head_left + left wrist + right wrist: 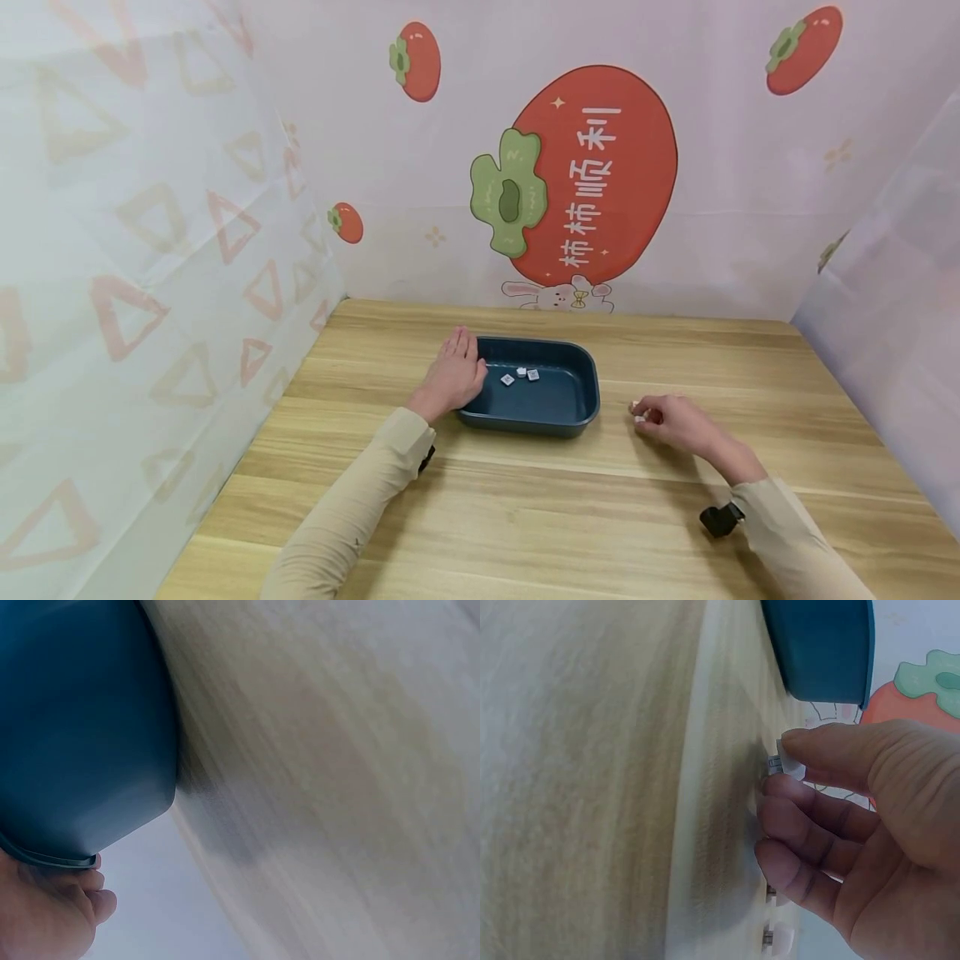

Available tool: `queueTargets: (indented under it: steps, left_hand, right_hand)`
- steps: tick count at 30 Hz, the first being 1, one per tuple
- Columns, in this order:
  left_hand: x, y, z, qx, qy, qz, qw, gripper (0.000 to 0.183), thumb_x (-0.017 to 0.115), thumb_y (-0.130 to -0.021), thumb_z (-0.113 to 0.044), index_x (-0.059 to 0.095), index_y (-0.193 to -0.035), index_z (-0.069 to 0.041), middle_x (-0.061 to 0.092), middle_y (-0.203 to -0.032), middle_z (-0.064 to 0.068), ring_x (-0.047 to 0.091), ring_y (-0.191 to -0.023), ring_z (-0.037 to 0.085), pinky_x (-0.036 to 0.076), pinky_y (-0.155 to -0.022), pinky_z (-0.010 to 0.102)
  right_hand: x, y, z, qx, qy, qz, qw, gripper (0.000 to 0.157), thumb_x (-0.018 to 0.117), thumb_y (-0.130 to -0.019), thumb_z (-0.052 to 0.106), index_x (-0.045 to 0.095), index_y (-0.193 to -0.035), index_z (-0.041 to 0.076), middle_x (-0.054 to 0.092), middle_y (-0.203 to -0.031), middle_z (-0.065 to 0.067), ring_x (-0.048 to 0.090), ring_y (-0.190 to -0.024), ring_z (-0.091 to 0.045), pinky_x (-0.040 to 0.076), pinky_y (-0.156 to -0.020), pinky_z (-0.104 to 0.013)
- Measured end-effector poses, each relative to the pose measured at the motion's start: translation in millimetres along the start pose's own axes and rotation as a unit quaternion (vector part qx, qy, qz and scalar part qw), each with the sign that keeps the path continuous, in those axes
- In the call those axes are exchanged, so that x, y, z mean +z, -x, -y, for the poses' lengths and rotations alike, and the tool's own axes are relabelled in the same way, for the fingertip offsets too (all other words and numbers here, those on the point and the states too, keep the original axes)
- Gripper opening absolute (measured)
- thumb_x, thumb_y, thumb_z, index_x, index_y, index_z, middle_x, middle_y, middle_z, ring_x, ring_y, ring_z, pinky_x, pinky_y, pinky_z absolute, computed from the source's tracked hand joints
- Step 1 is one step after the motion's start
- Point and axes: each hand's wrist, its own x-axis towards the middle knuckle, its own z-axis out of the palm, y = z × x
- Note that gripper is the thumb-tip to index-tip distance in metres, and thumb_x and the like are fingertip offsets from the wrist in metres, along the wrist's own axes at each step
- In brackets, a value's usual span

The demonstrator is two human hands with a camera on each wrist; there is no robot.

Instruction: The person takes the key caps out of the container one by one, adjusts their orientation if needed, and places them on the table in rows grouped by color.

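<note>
My left hand (452, 373) rests on the left rim of a dark blue rectangular pan (551, 431), fingers pointing away and thumb at the inner side. Inside the pan are a small white square piece (507, 380) with dark markings, another like it (533, 375), and a white piece (521, 372) between them. To the right of the pan, my right hand (675, 423) pinches a small white piece with a grey base (791, 761) between thumb and index finger, low over the table.
Two more small pieces stand on the wooden table (517, 517) beyond the right hand's fingers in the right wrist view, one nearer (780, 939) and one partly hidden (771, 893). Printed cloth walls (720, 250) border the table at the back and sides.
</note>
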Motion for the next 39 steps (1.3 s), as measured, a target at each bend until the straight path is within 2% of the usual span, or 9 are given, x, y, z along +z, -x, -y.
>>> queueTargets:
  steps: [13,25,32,39]
  left_hand:
    - [1.5,-1.2,1.0,0.0,0.0,-0.009,1.0,0.063,0.026,-0.106,-0.034,0.017,-0.155,0.005,0.01,-0.164,0.021,0.006,-0.154,0.033,0.012,-0.125,0.044]
    - [-0.2,-0.8,0.7,0.003,0.005,-0.004,1.0,0.063,0.027,-0.106,-0.034,0.017,-0.155,0.005,0.009,-0.164,0.021,0.006,-0.154,0.033,0.012,-0.125,0.044]
    - [-0.1,-2.0,0.6,0.003,0.001,-0.011,0.9999,0.062,0.028,-0.106,-0.032,0.018,-0.154,0.005,0.012,-0.164,0.021,0.007,-0.154,0.033,0.013,-0.125,0.044]
    - [0.7,-1.6,0.2,0.001,0.005,-0.008,1.0,0.062,0.027,-0.106,-0.033,0.018,-0.154,0.005,0.009,-0.164,0.021,0.007,-0.154,0.033,0.012,-0.125,0.044]
  right_hand:
    - [1.9,1.5,0.3,-0.006,0.005,-0.007,1.0,0.014,0.069,-0.089,0.015,0.071,-0.1,0.007,0.063,-0.076,0.005,0.049,-0.066,-0.006,0.041,-0.06,-0.022]
    - [-7.0,6.9,8.5,0.011,-0.017,0.015,1.0,0.021,0.068,-0.091,0.017,0.07,-0.107,0.005,0.063,-0.08,0.001,0.048,-0.067,-0.009,0.04,-0.058,-0.022]
    - [-17.5,-4.6,21.3,-0.02,-0.002,-0.014,1.0,0.019,0.067,-0.091,0.014,0.068,-0.105,0.001,0.064,-0.075,0.001,0.051,-0.062,-0.006,0.043,-0.055,-0.022]
    - [-25.1,-19.3,37.1,-0.037,-0.007,-0.026,0.999,0.025,0.066,-0.092,0.018,0.067,-0.11,0.001,0.066,-0.077,0.001,0.056,-0.065,-0.006,0.046,-0.059,-0.025]
